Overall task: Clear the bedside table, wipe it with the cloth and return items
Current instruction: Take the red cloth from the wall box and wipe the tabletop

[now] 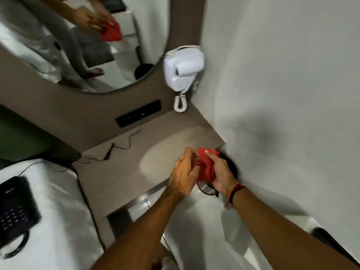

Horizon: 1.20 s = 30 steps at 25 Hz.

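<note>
A red cloth [206, 166] is bunched between both my hands above the right front corner of the beige bedside table [136, 162]. My left hand [185, 170] pinches its left side. My right hand [220, 172] grips it from the right, thumb on top. The tabletop carries only a thin black cable [116, 147] near its back left. A black telephone [15, 203] lies on the white bed [58, 211] at the left.
A white wall-mounted hair dryer [184, 68] with a coiled cord hangs above the table's back corner. A black socket panel [138, 115] and a round mirror [78, 41] sit on the back wall. A dark round bin [231, 168] stands on the floor under my right hand.
</note>
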Motion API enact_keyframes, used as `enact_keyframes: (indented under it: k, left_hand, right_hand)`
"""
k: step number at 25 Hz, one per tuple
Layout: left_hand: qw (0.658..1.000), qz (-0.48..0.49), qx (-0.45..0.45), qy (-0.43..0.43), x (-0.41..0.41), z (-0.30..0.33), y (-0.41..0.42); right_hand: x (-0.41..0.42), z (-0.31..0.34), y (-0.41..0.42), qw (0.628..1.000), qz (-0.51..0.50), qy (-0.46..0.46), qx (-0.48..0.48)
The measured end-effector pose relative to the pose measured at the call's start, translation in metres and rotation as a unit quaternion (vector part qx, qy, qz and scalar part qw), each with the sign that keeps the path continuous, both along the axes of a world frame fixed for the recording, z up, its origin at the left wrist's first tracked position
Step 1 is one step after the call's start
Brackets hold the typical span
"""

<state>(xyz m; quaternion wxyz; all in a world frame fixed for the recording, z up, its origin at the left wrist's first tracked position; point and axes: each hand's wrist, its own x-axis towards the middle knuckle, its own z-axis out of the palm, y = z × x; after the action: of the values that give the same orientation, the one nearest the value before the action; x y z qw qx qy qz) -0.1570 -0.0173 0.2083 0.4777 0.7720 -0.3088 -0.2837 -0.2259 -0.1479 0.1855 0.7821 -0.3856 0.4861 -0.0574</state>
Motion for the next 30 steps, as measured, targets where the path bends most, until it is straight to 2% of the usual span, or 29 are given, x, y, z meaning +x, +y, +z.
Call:
enact_keyframes:
  k: [4,7,9,12,15,16,17,19,20,21,23,25,27,30]
  left_hand:
    - [0.974,0.185,0.129,-0.006,0.085,-0.060,0.111]
    - [0.934,0.217,0.282,-0.019,0.124,-0.125,0.202]
    - [0.911,0.226,0.346,-0.008,0.134,-0.168,0.251]
    - [0.901,0.241,0.358,-0.045,0.131,-0.233,0.292]
    - [0.900,0.250,0.345,-0.098,0.132,-0.286,0.297]
    - [0.899,0.253,0.341,-0.110,0.135,-0.297,0.294]
    - [0.896,0.257,0.341,-0.125,0.135,-0.307,0.291]
    - [0.885,0.284,0.344,-0.133,0.140,-0.320,0.287]
    - [0.882,0.295,0.343,-0.131,0.143,-0.324,0.285]
    - [0.879,0.301,0.343,-0.135,0.145,-0.327,0.283]
    - [0.877,0.303,0.347,-0.133,0.148,-0.336,0.277]
    - [0.875,0.308,0.353,-0.122,0.148,-0.345,0.274]
    - [0.868,0.315,0.361,-0.129,0.144,-0.353,0.268]
    - [0.862,0.326,0.364,-0.134,0.144,-0.354,0.261]
  right_hand:
    - [0.096,-0.052,0.060,0.996,0.067,0.050,-0.014]
    - [0.159,-0.105,0.119,0.972,0.220,0.053,-0.068]
    - [0.193,-0.141,0.164,0.942,0.320,0.038,-0.092]
    - [0.230,-0.203,0.224,0.888,0.418,0.034,-0.188]
    - [0.256,-0.258,0.245,0.855,0.458,0.042,-0.238]
    - [0.261,-0.269,0.244,0.828,0.484,0.044,-0.280]
    - [0.262,-0.281,0.242,0.768,0.514,0.053,-0.378]
    - [0.260,-0.297,0.241,0.586,0.530,0.057,-0.611]
    - [0.255,-0.300,0.244,0.517,0.530,0.035,-0.671]
    - [0.245,-0.304,0.248,0.462,0.551,-0.016,-0.695]
    - [0.228,-0.318,0.250,0.370,0.620,-0.099,-0.685]
    - [0.220,-0.333,0.249,0.337,0.638,-0.115,-0.682]
    - [0.229,-0.341,0.244,0.344,0.627,-0.110,-0.690]
    - [0.301,-0.340,0.244,0.324,0.630,-0.111,-0.697]
